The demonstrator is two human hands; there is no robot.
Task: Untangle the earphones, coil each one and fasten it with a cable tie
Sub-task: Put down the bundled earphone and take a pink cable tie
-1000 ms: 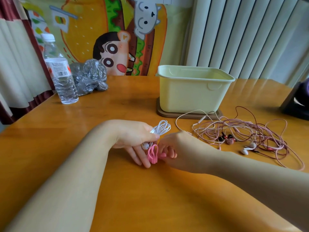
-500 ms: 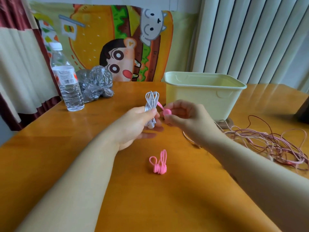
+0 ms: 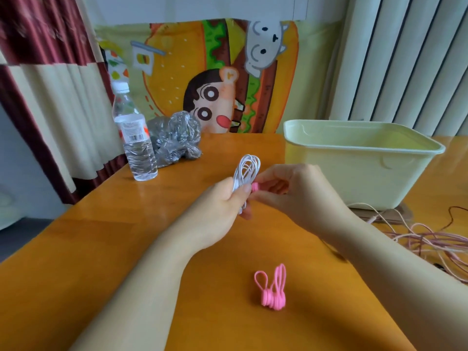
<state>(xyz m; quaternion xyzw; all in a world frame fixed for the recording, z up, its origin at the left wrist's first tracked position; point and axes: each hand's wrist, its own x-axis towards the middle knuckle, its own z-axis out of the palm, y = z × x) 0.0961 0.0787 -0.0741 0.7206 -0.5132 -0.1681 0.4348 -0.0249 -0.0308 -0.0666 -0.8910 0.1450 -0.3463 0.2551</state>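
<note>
My left hand (image 3: 222, 206) grips a coiled white earphone (image 3: 247, 171) upright above the table, its loops sticking out over my thumb. My right hand (image 3: 286, 193) pinches a pink cable tie (image 3: 255, 186) against the coil's right side. A cluster of spare pink cable ties (image 3: 273, 292) lies on the table in front of me. A tangle of pink and dark red earphone cables (image 3: 435, 239) sprawls at the right edge, partly behind my right forearm.
A pale green plastic tub (image 3: 354, 171) stands at the back right on a brown board. A water bottle (image 3: 134, 138) and a crumpled clear plastic bag (image 3: 174, 138) sit at the back left. The wooden table (image 3: 101, 262) ends at the left.
Both hands rose from the table with the white coil. My right hand took one pink tie from the cluster and brought it against the coil. The camera tilted up.
</note>
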